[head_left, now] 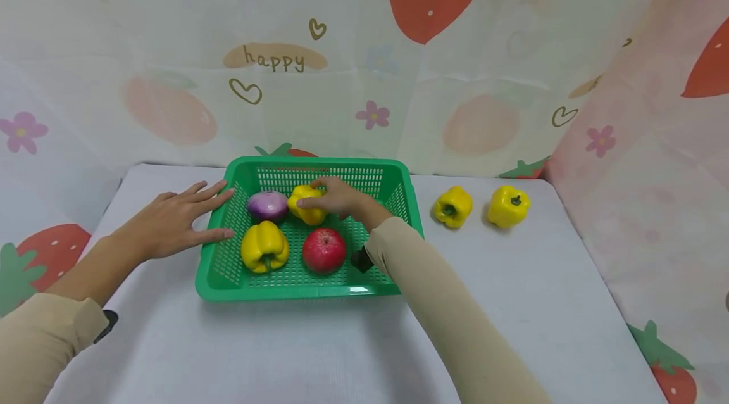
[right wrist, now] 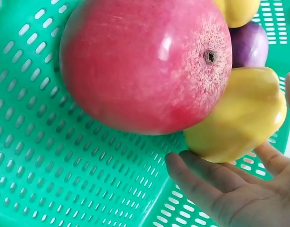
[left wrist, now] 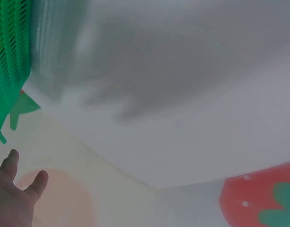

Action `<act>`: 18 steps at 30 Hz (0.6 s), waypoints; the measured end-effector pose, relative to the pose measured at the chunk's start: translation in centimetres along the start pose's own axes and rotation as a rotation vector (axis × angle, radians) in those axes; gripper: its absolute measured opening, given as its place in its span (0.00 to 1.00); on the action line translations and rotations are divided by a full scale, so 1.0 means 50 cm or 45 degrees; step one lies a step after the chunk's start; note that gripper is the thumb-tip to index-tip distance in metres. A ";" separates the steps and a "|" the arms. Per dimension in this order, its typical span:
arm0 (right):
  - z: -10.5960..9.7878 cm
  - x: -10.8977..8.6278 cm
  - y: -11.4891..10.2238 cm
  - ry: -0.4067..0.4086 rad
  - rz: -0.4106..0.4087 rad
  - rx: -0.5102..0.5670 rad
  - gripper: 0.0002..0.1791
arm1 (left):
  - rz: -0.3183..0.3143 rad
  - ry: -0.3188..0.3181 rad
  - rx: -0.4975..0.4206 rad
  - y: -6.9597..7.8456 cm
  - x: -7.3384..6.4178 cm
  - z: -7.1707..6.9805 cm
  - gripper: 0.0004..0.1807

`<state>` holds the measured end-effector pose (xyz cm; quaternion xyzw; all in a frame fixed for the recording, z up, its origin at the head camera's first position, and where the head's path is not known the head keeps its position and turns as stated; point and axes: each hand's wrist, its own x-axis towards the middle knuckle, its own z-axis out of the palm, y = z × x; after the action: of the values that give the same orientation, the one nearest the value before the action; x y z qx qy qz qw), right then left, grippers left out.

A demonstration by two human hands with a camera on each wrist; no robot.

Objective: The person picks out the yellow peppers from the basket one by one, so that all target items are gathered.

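Note:
Inside the green plastic basket (head_left: pixel 307 292), my right hand (head_left: pixel 340 197) grips a yellow bell pepper (head_left: pixel 306 213) near the back. The thumb lies across its front and the fingers curve round its far side. In the right wrist view, that pepper (right wrist: pixel 239 113) sits behind a large red pomegranate (right wrist: pixel 145 66). A purple onion (head_left: pixel 267 206) lies left of the gripped pepper. Another yellow bell pepper (head_left: pixel 264 247) is at the basket's front left, beside the pomegranate (head_left: pixel 324 251). My left hand (head_left: pixel 176 221) rests with fingers spread at the basket's left rim.
Two more yellow bell peppers, one nearer (head_left: pixel 453 207) and one farther right (head_left: pixel 509 206), lie on the white table (head_left: pixel 512 303) right of the basket. A fabric backdrop (head_left: pixel 364 75) printed with strawberries stands behind the table and along its sides.

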<state>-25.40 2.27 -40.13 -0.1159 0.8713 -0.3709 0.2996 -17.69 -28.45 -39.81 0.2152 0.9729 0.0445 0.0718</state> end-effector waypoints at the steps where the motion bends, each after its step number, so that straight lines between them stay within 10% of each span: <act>1: 0.001 0.001 0.000 0.008 0.003 -0.005 0.37 | 0.000 -0.001 0.000 0.001 0.000 -0.001 0.47; 18: 0.004 0.003 0.008 -0.009 -0.027 0.022 0.35 | 0.001 -0.013 0.015 0.003 0.002 -0.004 0.47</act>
<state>-25.38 2.37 -40.59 -0.1239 0.8657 -0.3811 0.2999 -17.72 -28.27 -39.62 0.2164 0.9727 0.0377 0.0754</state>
